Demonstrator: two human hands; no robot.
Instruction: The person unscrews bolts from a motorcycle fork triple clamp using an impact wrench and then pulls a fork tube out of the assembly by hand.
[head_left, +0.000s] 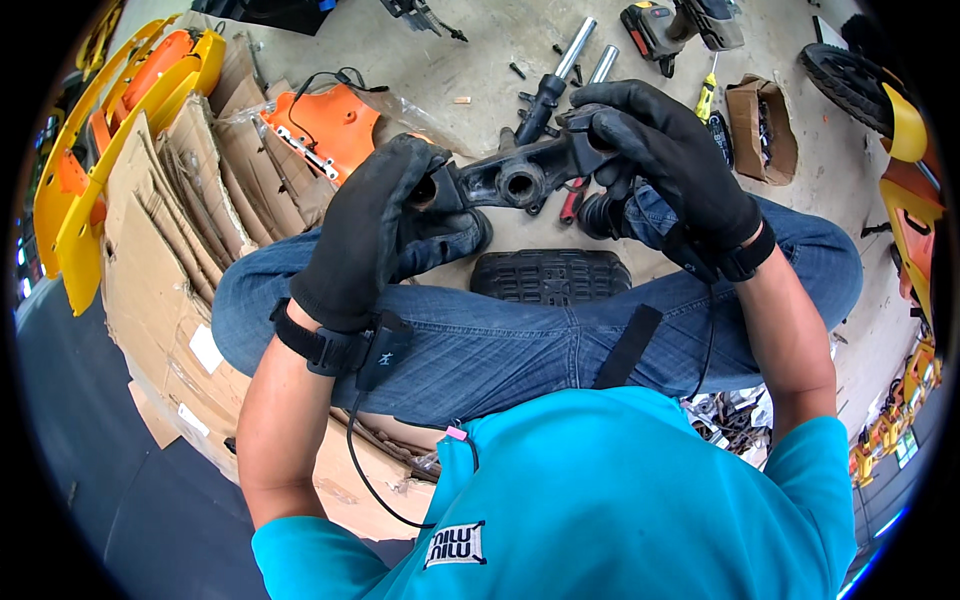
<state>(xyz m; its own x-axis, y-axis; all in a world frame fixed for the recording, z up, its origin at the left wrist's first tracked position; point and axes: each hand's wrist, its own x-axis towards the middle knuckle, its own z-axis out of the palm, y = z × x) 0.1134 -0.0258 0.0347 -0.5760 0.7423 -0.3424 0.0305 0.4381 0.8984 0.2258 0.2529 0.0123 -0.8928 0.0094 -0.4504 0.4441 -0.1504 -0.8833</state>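
Note:
A black metal fork triple clamp [550, 165], with a round hole at its centre and a socket at each end, is held up level above my lap. My left hand [360, 230], in a black glove, is closed around its left end. Gripping the right end is my right hand [680, 160], also gloved, its fingers curled over the top. The fingers partly hide both sockets. Just beyond the clamp lie two fork tubes, a nearer black-and-chrome one [545, 105] and a second chrome one [604, 65]. A red-handled tool [571, 203] shows on the floor beneath the clamp.
Cardboard sheets [170, 220] and an orange panel [325, 125] lie left. Small bolts [517, 70], a cordless power tool [650, 35], a yellow screwdriver [706, 98], an open carton [742, 125] and a wheel [845, 90] lie ahead and right. A ribbed black block [550, 277] sits between my legs.

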